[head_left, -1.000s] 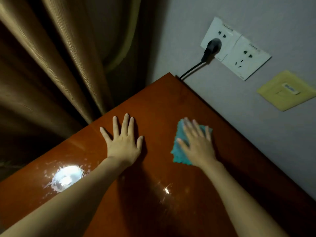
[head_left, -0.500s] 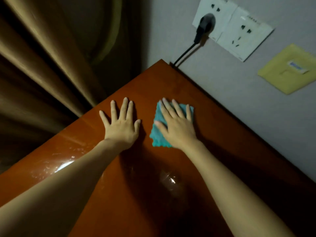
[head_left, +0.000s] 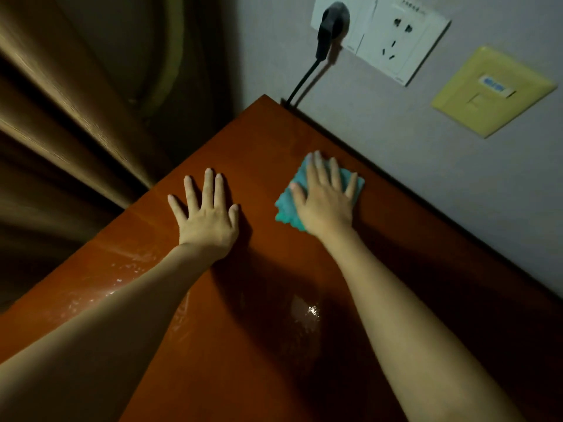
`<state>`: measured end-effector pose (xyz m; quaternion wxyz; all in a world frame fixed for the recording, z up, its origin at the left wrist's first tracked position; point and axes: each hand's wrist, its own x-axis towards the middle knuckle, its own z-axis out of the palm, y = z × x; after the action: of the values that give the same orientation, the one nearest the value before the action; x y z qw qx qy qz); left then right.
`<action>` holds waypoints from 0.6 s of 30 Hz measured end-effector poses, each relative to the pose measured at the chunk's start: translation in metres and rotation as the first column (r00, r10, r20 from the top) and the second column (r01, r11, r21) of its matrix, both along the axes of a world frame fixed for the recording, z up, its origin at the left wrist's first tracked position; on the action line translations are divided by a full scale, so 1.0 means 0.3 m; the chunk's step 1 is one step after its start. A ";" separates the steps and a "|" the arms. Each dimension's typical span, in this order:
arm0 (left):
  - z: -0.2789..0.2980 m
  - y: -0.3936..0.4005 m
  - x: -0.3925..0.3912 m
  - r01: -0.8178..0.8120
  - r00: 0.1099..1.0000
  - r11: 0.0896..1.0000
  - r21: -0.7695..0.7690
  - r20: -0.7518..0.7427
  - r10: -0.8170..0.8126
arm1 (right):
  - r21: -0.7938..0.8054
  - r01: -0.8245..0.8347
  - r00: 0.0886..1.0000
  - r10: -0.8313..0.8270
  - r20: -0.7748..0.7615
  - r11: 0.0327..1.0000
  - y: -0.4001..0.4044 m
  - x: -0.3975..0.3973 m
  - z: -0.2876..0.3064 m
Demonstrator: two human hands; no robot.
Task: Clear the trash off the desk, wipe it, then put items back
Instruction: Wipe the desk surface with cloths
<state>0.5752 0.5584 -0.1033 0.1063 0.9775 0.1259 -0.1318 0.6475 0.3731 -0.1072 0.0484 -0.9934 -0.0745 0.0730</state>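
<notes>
Right hand: the right hand (head_left: 324, 205) lies flat, fingers straight and spread, pressing a teal cloth (head_left: 286, 208) onto the desk (head_left: 274, 141); nothing is curled around it.
Cloth: under the right palm, its scalloped edge showing on the thumb side and a corner past the little finger.
Left hand: the left hand (head_left: 207, 217) rests flat and spread on bare wood, apart from the cloth, holding nothing.
Edges: the wall-side edge runs just beyond the right fingertips; the desk corner sits farther ahead, by the black cord (head_left: 301, 82) dropping from the wall socket (head_left: 380, 35). The curtain (head_left: 76, 102) hangs past the left hand's side edge.
Open room: bare wood stretches back toward the forearms, with what look like wet streaks, though glare makes this unsure.
Change: half a second ago the cloth lay just beside the left thumb; it now sits nearer the wall, with a clear gap between the hands.
</notes>
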 end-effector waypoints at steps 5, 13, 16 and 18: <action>0.011 0.000 -0.019 0.036 0.999 0.998 -0.058 -0.006 -0.037 | -0.070 -0.254 0.967 0.252 -0.025 0.965 -0.229 -0.125 0.017; 0.002 -0.023 -0.065 0.093 0.996 0.995 -0.029 0.000 -0.093 | 0.027 0.409 0.912 -0.407 -0.046 0.912 -0.210 0.062 0.005; 0.006 -0.042 -0.105 0.126 0.992 0.992 -0.013 -0.008 -0.126 | 0.010 0.193 0.981 -0.193 -0.033 0.981 -0.043 0.005 0.002; 0.009 -0.061 -0.137 0.135 0.991 0.991 -0.024 -0.007 -0.135 | -0.032 0.011 0.999 -0.012 -0.038 0.999 0.005 -0.108 0.006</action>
<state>0.5340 0.5400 -0.1005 0.1083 0.9818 0.0582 -0.1446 0.6153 0.3747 -0.1053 0.0347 -0.9929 -0.0665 0.0927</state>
